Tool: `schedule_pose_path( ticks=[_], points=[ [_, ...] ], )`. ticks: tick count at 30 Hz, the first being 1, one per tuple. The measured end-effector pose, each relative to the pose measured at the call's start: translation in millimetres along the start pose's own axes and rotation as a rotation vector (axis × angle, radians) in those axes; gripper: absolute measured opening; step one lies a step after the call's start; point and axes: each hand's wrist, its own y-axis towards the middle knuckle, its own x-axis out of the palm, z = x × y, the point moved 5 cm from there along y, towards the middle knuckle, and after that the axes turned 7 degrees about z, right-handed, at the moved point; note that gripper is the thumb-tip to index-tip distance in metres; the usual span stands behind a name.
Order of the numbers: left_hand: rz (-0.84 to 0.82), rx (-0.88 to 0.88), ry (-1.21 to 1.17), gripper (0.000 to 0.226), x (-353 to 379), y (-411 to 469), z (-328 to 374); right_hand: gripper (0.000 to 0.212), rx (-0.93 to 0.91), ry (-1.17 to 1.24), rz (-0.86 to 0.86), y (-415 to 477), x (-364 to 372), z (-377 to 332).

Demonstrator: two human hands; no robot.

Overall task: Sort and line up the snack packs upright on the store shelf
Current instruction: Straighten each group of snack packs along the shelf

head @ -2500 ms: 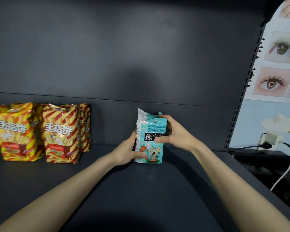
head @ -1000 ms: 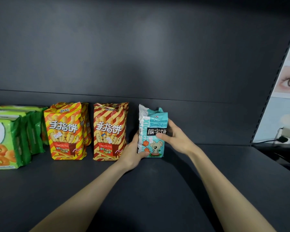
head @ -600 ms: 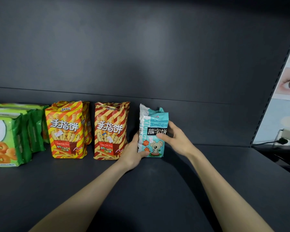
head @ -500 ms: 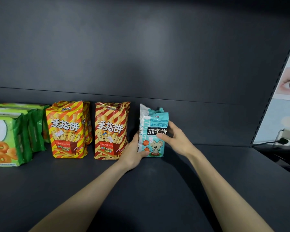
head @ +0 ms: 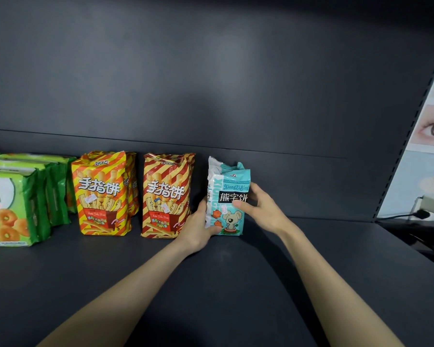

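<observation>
Head view, left hand: the left hand grips the lower left edge of the teal plastic snack pack with a cartoon bear, its thumb curled over the bottom front corner.
Right hand: the right hand grips the pack's right side, thumb across the black label.
Pack: upright on the dark grey shelf, just right of the red-and-yellow striped biscuit-stick bag.
Hidden: the fingers of both hands are behind the pack; the green doughnut-print packs are cut off at the left edge.
Room: bare shelf lies to the right of the pack; the left hand fills the gap to the striped bag.
</observation>
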Motion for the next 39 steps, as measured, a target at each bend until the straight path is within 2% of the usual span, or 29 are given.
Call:
schedule_pose_path(
  ticks=[8,13,17,23,30,39],
  points=[
    [0.011,-0.029,0.171,0.059,-4,-4,10,0.048,0.043,-0.235,-0.06,-4,-8,-16],
    [0.036,-0.01,0.39,0.044,-14,-19,26,0.054,-0.001,-0.43,-0.044,-18,-22,-35],
    [0.068,0.012,0.61,0.042,-28,-37,37,0.056,-0.042,-0.553,-0.025,-36,-29,-45],
    [0.078,0.109,0.736,0.038,-64,-65,44,0.042,-0.085,-0.591,-0.1,-57,-15,-64],
    [0.133,0.17,0.844,0.042,-138,-83,40,0.053,-0.115,-0.708,-0.109,-59,21,-102],
    [0.081,0.259,0.905,0.046,-204,-96,15,0.053,-0.064,-0.703,-0.053,-80,81,-137]
  ],
)
